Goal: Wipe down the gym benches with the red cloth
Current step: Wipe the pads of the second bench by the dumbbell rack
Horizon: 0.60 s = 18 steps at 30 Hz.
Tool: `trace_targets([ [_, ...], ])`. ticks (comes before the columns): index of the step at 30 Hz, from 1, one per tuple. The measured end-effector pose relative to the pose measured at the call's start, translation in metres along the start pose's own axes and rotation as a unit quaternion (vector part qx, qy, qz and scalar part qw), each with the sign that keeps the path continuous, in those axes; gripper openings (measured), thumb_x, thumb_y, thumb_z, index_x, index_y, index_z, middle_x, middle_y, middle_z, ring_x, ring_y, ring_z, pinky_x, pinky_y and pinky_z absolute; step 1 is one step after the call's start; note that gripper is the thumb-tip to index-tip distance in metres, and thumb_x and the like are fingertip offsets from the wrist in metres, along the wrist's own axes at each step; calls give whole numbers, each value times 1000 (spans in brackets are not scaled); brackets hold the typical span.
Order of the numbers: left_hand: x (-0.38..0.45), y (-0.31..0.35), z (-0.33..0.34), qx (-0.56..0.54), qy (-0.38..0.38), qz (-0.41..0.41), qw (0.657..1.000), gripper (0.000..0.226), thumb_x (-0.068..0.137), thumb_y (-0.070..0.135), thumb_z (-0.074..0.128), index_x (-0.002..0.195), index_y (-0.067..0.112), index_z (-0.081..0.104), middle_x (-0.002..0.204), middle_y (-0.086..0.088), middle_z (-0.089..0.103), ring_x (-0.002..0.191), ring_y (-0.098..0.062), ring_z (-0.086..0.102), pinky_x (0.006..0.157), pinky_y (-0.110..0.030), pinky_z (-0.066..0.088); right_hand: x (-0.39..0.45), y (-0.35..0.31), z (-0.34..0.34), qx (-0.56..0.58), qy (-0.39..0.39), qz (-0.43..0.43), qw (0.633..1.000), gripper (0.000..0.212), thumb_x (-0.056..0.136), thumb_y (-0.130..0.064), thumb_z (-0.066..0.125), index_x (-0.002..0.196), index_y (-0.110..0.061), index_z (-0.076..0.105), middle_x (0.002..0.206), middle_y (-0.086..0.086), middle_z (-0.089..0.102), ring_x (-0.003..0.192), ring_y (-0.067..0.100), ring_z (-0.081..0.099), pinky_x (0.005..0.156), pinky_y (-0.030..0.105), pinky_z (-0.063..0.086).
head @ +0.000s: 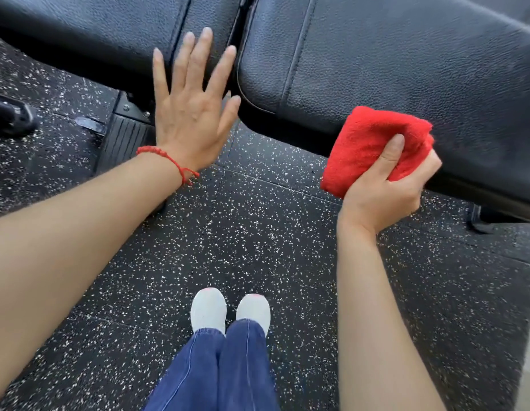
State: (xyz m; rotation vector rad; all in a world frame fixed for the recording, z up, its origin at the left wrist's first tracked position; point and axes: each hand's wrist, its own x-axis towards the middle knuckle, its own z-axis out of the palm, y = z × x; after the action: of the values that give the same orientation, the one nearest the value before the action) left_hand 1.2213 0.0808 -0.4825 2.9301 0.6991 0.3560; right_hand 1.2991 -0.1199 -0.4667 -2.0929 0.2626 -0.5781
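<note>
A black padded gym bench (376,54) runs across the top of the head view, in two cushions split by a narrow gap. My right hand (388,188) grips a folded red cloth (367,143) and holds it against the near edge of the right cushion. My left hand (192,105) is stretched out flat with straight, spread fingers at the near edge of the left cushion (95,28), beside the gap. I cannot tell whether the palm touches the padding. A red string bracelet circles my left wrist.
Black speckled rubber floor tiles (258,226) lie under the bench. A ribbed black metal foot plate (124,137) of the bench frame sits left of my left hand, with a dark handle (12,114) at the far left. My white shoes (228,312) stand below.
</note>
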Motion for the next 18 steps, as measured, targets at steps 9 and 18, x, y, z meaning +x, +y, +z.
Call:
trace_targets([
  [9,2,-12,2,5,-13,1,1000,56,95,38,31,146,14,29,154,-10,19,142,-29,15,110,-55,1,-41,-39,32,0,-112,-85,990,49,79,-42,52,103,0,63,87,16,67,88,20,46,64,30,35],
  [18,1,-28,-2,-15,2,50,999,51,95,32,35,143,14,35,153,-7,25,139,-25,23,110,-48,9,-48,-46,35,37,-121,-39,991,51,80,-47,51,107,-5,61,94,9,69,84,21,61,68,19,37],
])
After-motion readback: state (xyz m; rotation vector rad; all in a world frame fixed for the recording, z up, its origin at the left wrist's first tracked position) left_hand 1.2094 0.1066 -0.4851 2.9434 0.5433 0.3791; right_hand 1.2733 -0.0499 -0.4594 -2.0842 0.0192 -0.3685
